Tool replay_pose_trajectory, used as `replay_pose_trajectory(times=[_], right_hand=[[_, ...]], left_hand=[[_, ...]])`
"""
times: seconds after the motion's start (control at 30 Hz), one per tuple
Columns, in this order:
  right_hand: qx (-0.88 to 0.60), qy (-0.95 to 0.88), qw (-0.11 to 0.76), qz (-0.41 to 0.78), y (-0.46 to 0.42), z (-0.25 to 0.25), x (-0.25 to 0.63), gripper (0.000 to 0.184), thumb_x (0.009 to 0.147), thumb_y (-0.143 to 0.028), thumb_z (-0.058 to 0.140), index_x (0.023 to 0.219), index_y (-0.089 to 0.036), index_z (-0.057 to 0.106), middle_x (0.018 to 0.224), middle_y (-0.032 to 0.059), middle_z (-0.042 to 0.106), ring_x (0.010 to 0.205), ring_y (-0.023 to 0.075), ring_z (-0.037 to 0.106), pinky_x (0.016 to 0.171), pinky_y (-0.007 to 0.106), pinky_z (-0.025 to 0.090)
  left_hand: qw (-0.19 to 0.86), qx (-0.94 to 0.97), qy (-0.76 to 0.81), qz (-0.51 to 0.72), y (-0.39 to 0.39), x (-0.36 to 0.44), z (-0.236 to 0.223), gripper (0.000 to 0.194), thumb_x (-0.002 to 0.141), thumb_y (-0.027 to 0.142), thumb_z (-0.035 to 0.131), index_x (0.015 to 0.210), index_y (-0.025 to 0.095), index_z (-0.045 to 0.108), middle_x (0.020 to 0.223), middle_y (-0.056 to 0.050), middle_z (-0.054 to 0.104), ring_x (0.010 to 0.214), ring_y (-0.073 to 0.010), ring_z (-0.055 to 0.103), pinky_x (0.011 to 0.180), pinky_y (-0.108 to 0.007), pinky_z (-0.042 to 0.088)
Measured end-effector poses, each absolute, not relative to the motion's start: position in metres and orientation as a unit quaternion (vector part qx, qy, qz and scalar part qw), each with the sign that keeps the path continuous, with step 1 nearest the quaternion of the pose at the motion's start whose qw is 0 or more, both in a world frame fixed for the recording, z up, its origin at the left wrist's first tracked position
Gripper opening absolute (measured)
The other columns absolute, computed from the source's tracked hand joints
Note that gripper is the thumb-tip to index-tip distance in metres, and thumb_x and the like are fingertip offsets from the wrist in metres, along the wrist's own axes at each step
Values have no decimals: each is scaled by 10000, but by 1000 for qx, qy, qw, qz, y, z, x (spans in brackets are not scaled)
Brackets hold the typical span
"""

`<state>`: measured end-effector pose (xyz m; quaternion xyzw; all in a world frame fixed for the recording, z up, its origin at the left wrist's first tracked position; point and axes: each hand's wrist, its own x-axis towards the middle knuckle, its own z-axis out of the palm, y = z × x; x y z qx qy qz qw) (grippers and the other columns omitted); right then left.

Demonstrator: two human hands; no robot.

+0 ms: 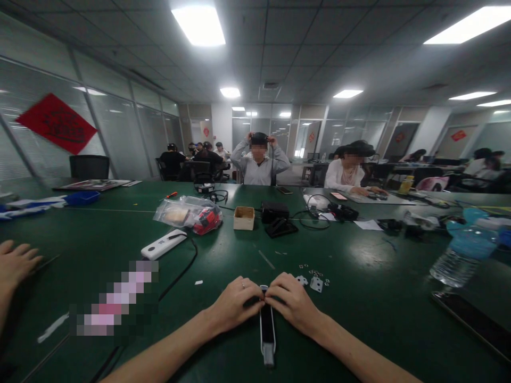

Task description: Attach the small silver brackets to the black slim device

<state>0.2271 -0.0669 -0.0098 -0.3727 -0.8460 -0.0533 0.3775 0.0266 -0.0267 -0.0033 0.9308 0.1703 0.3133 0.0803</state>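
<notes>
In front of me on the green table lies a long, narrow black piece with a white rim and a grey block at its near end. My left hand, with a ring on one finger, is closed in a pinch at the far end of this piece. From the other side my right hand pinches at the same spot, its fingertips meeting those of the left. Whatever small thing may be between the fingertips is hidden. Just beyond my right hand lie small metal plates and several small nuts or washers.
A white power strip with a black cable lies left of centre. Beyond are a clear plastic bag, a small wooden box and a black device. A water bottle stands right. Another person's hand rests far left.
</notes>
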Motion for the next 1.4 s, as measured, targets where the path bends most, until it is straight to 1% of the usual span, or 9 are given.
replay_pose_trajectory(times=[0.2,0.43,0.5,0.6,0.63,0.8,1.03,1.23,1.4], right_hand=[[-351,-854,378,-65,-66,-9,228,178,901,-264,525,812,-179,654,777,42,624,741,150,511,653,292,378],[-345,-867,353,-66,-67,-4,229,162,905,-255,520,873,-194,667,797,44,635,745,149,525,646,288,388],[-355,-865,348,-69,-66,-3,230,162,904,-250,518,882,-185,665,806,49,634,752,154,527,648,289,393],[-388,-854,340,-67,-66,-1,235,166,907,-250,509,909,-174,656,827,58,637,768,162,535,658,293,405],[-401,-850,336,-62,-66,0,237,164,905,-256,511,925,-174,652,839,60,639,777,165,539,665,295,412],[-455,-841,292,-34,-66,1,245,144,874,-247,546,965,-181,636,897,60,641,823,179,549,692,308,435],[-474,-849,234,-14,-66,-1,245,137,843,-183,546,938,-199,643,899,48,639,827,188,544,686,319,439],[-471,-850,234,-13,-65,-2,244,135,855,-166,529,909,-201,647,871,49,644,813,187,548,687,319,436],[-470,-851,235,-10,-65,-1,244,144,860,-168,522,918,-198,650,870,48,645,810,185,550,674,311,436]], left_hand=[[97,934,167,300,-26,25,-4,72,886,209,503,905,186,569,865,-36,671,787,-148,597,713,-272,404],[102,925,191,314,-25,25,-5,55,828,158,541,865,185,572,867,-25,661,800,-145,600,733,-264,438],[101,918,217,315,-23,24,-5,98,813,139,551,895,184,581,871,-25,655,804,-148,596,736,-258,449],[99,911,256,307,-19,22,-6,221,809,132,551,1019,190,587,914,-33,645,814,-153,593,732,-254,463],[99,910,266,301,-17,21,-6,232,816,141,545,1037,194,590,929,-35,642,818,-153,593,733,-253,467],[98,910,291,278,-11,16,-8,166,848,170,500,954,193,626,928,-38,644,827,-154,597,750,-260,465],[110,917,299,241,-11,15,-9,145,840,177,520,951,200,610,905,-19,665,788,-158,600,746,-278,435],[113,914,317,227,-10,14,-12,123,831,203,543,944,209,591,825,4,654,718,-157,583,714,-280,420],[105,913,327,221,-11,15,-10,108,836,197,545,930,210,596,793,10,648,723,-156,578,707,-270,415]])
